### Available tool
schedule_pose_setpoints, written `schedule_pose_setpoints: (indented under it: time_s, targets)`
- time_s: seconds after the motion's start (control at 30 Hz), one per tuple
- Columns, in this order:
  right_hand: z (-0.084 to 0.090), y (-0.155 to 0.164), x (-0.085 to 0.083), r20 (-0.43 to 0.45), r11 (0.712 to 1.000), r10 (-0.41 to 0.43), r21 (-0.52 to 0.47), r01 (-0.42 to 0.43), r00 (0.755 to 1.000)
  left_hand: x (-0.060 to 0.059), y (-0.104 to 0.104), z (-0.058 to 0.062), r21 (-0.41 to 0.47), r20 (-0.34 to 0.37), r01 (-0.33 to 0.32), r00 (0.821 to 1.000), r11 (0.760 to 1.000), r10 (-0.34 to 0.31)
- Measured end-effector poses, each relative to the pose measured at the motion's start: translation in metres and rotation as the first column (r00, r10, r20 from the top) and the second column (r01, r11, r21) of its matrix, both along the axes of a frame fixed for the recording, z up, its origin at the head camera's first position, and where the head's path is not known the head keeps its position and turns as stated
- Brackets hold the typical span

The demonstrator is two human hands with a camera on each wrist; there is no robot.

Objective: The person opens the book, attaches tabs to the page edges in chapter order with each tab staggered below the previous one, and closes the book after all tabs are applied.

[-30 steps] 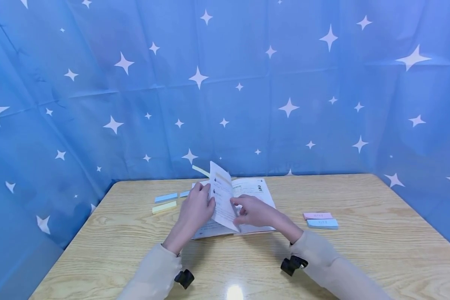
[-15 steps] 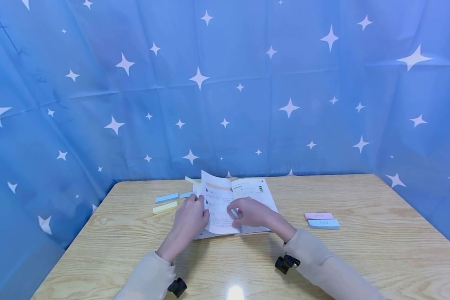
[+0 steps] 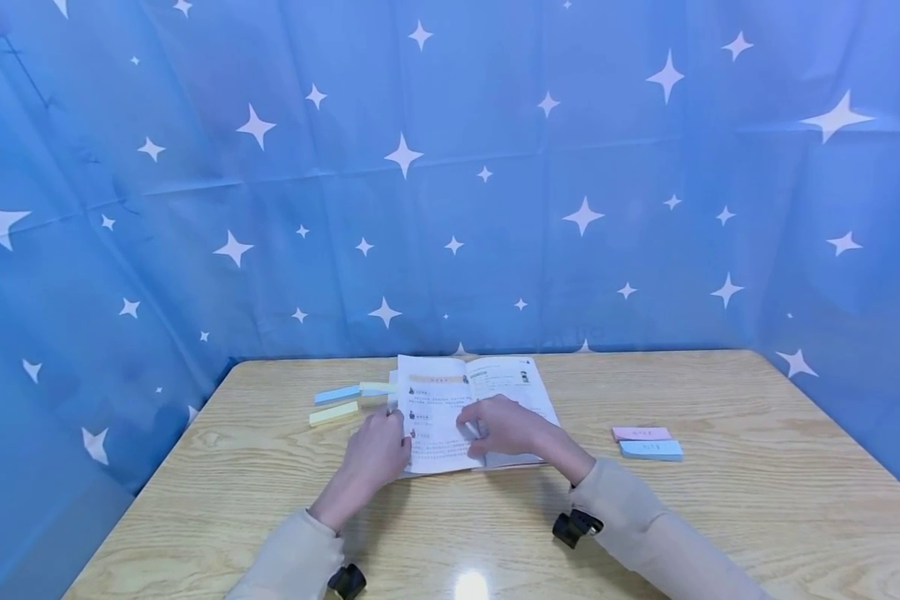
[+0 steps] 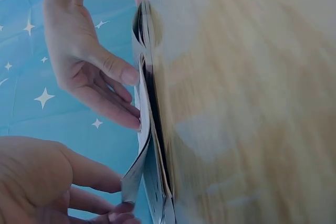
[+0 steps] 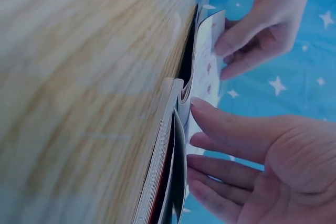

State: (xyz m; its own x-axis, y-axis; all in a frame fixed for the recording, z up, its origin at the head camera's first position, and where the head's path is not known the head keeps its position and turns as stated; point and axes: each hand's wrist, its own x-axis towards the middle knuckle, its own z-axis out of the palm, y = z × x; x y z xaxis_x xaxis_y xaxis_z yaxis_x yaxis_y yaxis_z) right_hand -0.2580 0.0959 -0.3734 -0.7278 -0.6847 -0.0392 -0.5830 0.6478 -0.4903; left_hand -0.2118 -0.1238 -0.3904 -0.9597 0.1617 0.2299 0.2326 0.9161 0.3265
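An open book [image 3: 506, 379] with printed pages lies at the back middle of the table. My left hand [image 3: 377, 450] is at its left edge. In the left wrist view, its thumb and fingers pinch the outer edge of a page [image 4: 134, 177], which stands slightly raised from the pages below. My right hand [image 3: 506, 427] is over the lower middle of the book, near the fold. Seen from the right wrist, its fingers [image 5: 223, 174] are relaxed and loosely spread, the thumb against the page by the fold. It holds nothing.
Left of the book lie a blue sticky-note strip [image 3: 337, 395] and a yellow strip [image 3: 333, 414]. A pale yellow and blue tab [image 3: 377, 388] sits by the book's left edge. Pink [image 3: 641, 433] and light blue strips [image 3: 651, 451] lie on the right. A starry blue curtain [image 3: 450, 183] hangs behind.
The raised page has swung left and down onto the left side, with my left hand moving left and lower. My right hand has shifted slightly at the fold, its fingers loosening.
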Motion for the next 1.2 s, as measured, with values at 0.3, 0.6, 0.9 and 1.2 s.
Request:
schedule_pose_setpoints:
  time_s: [0.3,0.6,0.9,1.2]
  targets:
    - [0.000,0.003,-0.003,0.006,0.999,0.037,0.017,-0.038,0.999,-0.001,-0.005,-0.001,-0.016,0.156,0.003,0.988,1.000,0.000]
    - [-0.002,0.002,-0.003,0.004,0.999,0.036,0.040,-0.037,0.999,0.000,-0.003,0.002,-0.105,0.194,0.080,0.979,0.991,-0.058]
    - [0.000,-0.001,-0.002,-0.024,0.995,0.034,0.090,-0.031,0.999,-0.002,0.004,0.002,-0.110,0.316,0.252,0.926,0.962,-0.207]
    - [0.001,-0.001,-0.001,-0.024,0.996,0.039,0.087,-0.037,0.999,-0.009,0.011,0.004,-0.129,0.412,0.249,0.894,0.960,-0.177]
